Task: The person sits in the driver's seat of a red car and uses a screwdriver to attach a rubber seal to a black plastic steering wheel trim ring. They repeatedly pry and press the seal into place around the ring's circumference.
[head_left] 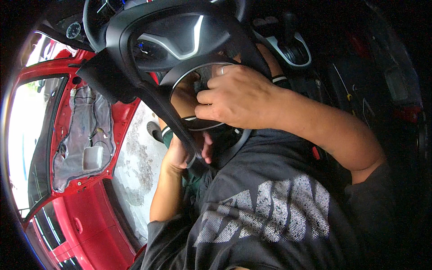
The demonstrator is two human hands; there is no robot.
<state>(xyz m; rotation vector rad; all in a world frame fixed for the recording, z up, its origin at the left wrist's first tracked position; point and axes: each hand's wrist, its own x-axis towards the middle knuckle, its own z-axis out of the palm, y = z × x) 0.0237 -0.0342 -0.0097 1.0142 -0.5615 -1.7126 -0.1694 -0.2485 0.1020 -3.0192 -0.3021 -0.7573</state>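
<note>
Head view: at frame centre, a round trim ring [180, 81] is gripped by the right hand [236, 96], best kept square, while the left hand [182, 153] clasps the steering wheel [135, 45] rim.

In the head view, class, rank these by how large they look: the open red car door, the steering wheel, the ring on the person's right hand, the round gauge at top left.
1. Red car door
2. Steering wheel, though it sits nearer the camera
3. Round gauge
4. Ring on the right hand
</note>
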